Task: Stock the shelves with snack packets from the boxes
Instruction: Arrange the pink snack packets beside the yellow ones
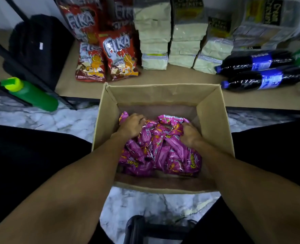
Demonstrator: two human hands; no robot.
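Struts (64, 101) of a dark rack cross the far left, with a black bag (40, 44) behind them and a green bottle (32, 96) with a yellow-green cap lying tilted at their foot, over the marble floor (40, 118). Right of these, red Fika bags (118, 55) stand in a cluster on the pale shelf board (163, 76).

Nearer, between the person's knees, the left hand (131, 127) reaches into an open cardboard box (214, 120) that sits on the floor against the shelf edge. Its fingers curl down over the far-left part of a heap of pink snack packets (159, 152) and grip them; the fingertips are buried in the wrappers. The heap fills the box bottom. The right hand (189, 134) lies on the heap's far-right part, near the box's right wall, fingers likewise bent and clutching a bunch of packets.

Beyond the box, stacks of pale cracker packs (182, 48) stand on the shelf right of the red bags. At the far right, two dark cola bottles (255, 61) with blue labels lie on their sides, one just beside the other.
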